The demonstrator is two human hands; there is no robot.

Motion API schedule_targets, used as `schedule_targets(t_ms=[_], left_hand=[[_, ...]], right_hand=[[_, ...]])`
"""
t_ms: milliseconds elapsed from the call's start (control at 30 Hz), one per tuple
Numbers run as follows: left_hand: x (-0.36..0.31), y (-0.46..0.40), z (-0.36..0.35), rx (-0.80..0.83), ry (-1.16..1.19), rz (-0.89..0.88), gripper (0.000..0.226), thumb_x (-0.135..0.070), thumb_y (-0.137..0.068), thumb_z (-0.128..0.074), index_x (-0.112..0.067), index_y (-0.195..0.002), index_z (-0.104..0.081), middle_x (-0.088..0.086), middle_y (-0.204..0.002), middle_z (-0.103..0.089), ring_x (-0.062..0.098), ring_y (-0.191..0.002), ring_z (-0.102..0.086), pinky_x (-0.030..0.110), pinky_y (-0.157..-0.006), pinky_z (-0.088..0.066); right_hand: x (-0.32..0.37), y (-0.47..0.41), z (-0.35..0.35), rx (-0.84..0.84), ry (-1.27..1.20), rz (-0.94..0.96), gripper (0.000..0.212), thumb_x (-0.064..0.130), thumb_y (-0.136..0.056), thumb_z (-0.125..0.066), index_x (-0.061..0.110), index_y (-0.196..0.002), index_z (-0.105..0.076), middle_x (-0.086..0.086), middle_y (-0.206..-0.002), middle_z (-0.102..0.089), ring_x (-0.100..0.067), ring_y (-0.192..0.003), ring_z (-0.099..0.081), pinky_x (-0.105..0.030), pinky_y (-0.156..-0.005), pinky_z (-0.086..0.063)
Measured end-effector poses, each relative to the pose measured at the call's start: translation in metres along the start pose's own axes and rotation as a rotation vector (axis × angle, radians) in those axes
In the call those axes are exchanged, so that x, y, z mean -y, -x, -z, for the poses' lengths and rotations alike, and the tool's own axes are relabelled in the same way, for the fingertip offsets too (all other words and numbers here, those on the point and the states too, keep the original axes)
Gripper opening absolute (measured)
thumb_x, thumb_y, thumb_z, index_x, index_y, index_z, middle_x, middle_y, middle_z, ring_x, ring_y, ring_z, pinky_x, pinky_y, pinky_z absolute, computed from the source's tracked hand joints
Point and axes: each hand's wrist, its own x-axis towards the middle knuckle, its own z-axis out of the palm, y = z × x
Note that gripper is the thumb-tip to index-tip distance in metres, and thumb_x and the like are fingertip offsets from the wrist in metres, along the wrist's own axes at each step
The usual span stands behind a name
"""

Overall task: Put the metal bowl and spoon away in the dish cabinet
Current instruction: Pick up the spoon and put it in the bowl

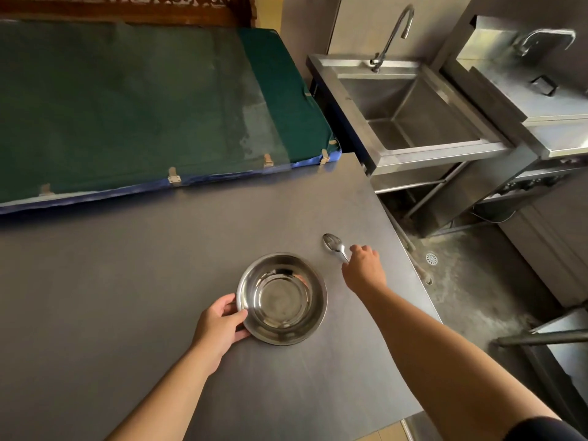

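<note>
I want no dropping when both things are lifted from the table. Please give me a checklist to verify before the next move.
1. Left hand grips the rim of the metal bowl: ok.
2. Right hand closed on the spoon handle: ok.
3. Bowl empty: ok.
4. Bowl and spoon apart, not tangled: ok.
5. Table around them free of obstacles: ok.
6. Dish cabinet in sight, door open: cannot tell.

— Left hand [219,326]?
— Reaching in from lower left, thumb on top, fingers curled in a grip, forearm bare.
— Right hand [364,268]?
— Stretched far forward, knuckles up, fingers pinched shut, dark sleeve at the shoulder.
</note>
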Motion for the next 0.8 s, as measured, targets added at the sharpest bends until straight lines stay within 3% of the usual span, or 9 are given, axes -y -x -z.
schedule_targets(t_ms=[300,400,500,667,800], left_hand=[[-0.002,0.001,-0.005,0.058,0.004,0.084,0.047,-0.003,-0.095,-0.063,-0.01,-0.14,-0.053,0.013,-0.12,-0.071,0.029,-0.096,-0.075,0.044,-0.074,-0.064],[-0.005,-0.002,-0.007,0.031,-0.012,0.115,0.059,0.002,-0.095,-0.059,-0.014,-0.149,-0.043,0.014,-0.125,-0.067,0.031,-0.099,-0.073,0.044,-0.071,-0.064],[-0.009,-0.002,-0.01,0.012,-0.027,0.121,0.06,0.006,-0.093,-0.056,-0.014,-0.148,-0.042,0.017,-0.125,-0.065,0.034,-0.101,-0.071,0.042,-0.066,-0.064],[-0.02,0.008,-0.015,-0.034,-0.021,0.086,0.06,0.007,-0.092,-0.056,-0.016,-0.145,-0.044,0.018,-0.124,-0.064,0.036,-0.102,-0.07,0.035,-0.054,-0.062],[-0.032,0.024,-0.019,-0.052,-0.022,0.05,0.063,0.007,-0.091,-0.058,-0.016,-0.147,-0.043,0.017,-0.124,-0.063,0.034,-0.099,-0.071,0.036,-0.055,-0.062]], right_hand=[[0.0,-0.002,-0.006,0.068,0.156,-0.035,0.03,-0.002,-0.089,-0.047,0.004,-0.114,-0.063,-0.014,-0.114,-0.06,-0.033,-0.115,-0.051,-0.037,-0.079,-0.046],[0.0,-0.001,-0.005,0.094,0.14,-0.071,0.028,-0.004,-0.084,-0.05,0.005,-0.107,-0.065,-0.013,-0.099,-0.06,-0.034,-0.098,-0.058,-0.035,-0.071,-0.045],[0.001,0.001,-0.001,0.12,0.077,-0.08,0.019,-0.002,-0.083,-0.053,0.007,-0.094,-0.065,-0.009,-0.081,-0.057,-0.033,-0.077,-0.06,-0.033,-0.064,-0.049],[0.002,0.015,0.016,0.066,-0.011,0.014,0.017,0.01,-0.088,-0.051,0.011,-0.094,-0.067,-0.009,-0.085,-0.064,-0.03,-0.072,-0.06,-0.029,-0.058,-0.044],[0.003,0.042,0.037,-0.038,-0.07,0.175,0.007,0.018,-0.092,-0.054,0.017,-0.092,-0.061,-0.005,-0.082,-0.064,-0.028,-0.072,-0.06,-0.033,-0.057,-0.046]])
